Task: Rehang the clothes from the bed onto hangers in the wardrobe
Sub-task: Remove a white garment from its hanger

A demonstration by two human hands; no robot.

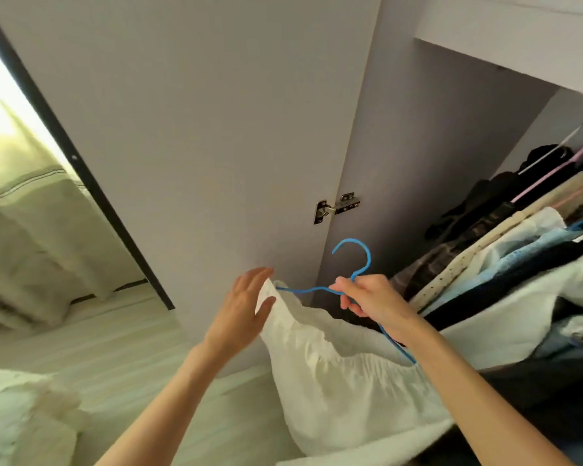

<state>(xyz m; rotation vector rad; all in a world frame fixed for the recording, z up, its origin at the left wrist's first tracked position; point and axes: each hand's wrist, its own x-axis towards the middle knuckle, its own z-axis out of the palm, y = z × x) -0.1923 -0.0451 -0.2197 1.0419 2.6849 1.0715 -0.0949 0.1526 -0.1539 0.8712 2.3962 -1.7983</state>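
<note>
White garment on a blue hanger at the open wardrobe

The right hand (367,299) pinches the blue hanger (357,264) just below its hook; the left hand (241,309), fingers straight, touches the white garment (334,375) at the hanger's left end, beside the wardrobe door (199,112).

Both bare arms are reaching up and forward. The left hand (241,309) is lying open with straight fingers, thumb out, touching the white cloth (344,381). The right hand (372,302) is curling its fingers around the blue hanger (360,260) just under the hook
</note>
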